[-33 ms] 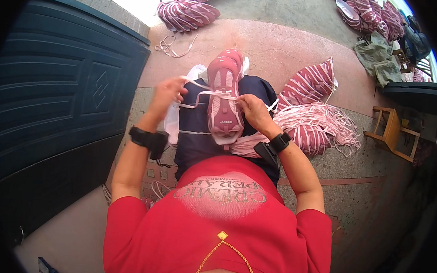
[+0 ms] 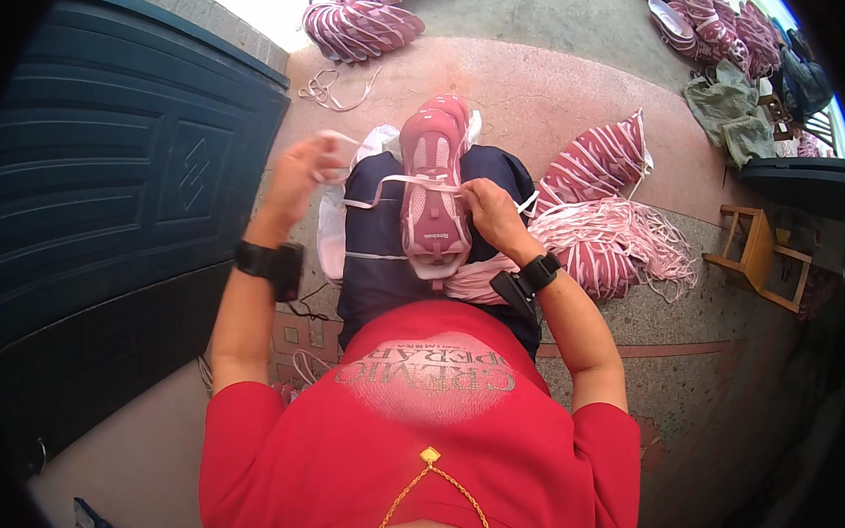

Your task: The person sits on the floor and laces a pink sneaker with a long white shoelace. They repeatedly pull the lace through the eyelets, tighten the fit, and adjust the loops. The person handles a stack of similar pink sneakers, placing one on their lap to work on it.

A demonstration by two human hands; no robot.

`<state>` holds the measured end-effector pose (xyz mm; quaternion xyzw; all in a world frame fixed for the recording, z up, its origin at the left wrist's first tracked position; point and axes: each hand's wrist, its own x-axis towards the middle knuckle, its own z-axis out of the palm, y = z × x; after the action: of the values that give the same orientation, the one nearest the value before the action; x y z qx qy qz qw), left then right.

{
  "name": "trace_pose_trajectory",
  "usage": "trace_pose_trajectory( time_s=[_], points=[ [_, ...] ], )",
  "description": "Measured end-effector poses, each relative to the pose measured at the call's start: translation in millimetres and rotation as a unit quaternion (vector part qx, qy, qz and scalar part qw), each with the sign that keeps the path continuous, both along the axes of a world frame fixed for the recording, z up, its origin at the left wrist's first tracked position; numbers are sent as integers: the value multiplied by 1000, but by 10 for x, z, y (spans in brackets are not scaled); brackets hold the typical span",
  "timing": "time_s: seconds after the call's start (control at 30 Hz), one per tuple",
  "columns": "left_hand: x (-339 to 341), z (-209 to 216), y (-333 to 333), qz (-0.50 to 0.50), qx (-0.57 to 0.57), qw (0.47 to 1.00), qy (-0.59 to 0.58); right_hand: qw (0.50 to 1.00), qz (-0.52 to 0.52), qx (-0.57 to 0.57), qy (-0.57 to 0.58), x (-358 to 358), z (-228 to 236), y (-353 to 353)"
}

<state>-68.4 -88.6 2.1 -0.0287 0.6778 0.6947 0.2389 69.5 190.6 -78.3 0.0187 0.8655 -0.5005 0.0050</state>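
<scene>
A dusty-pink shoe upper [image 2: 434, 123] lies lengthwise on my lap, over dark navy trousers [image 2: 367, 232]. A pale pink shoelace [image 2: 414, 179] crosses its middle and loops loosely onto the trousers at its left. My right hand [image 2: 494, 218] pinches the lace at the upper's right edge. Left of my lap, my left hand [image 2: 301, 173] is raised and motion-blurred, fingers closed on a stretch of lace that trails back toward the upper. A bunch of pink laces [image 2: 479, 280] rests beside my right wrist.
Right of my lap are striped bundles of pink uppers [image 2: 595, 163] and a heap of loose laces [image 2: 625, 234]. A wooden stool [image 2: 759, 251] stands farther right, a dark blue door [image 2: 132, 153] at left. Another bundle [image 2: 358, 29] lies ahead near a stray lace [image 2: 339, 92].
My left hand has moved left and slightly toward me, drawing the lace outward. My right hand and the shoe upper have hardly moved.
</scene>
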Motion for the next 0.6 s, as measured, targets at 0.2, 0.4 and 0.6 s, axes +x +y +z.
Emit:
trace_pose_trajectory(
  time_s=[0.2,0.4,0.6],
  points=[
    [-1074,1101,-1780,204,144,967,48,996,-23,66,57,-149,-35,-66],
    [-1191,1872,-3188,455,72,873,159,979,-40,188,65,-143,15,-150],
    [-977,1415,-2866,310,5,945,107,960,5,269,82,-181,20,-174]
  ],
)
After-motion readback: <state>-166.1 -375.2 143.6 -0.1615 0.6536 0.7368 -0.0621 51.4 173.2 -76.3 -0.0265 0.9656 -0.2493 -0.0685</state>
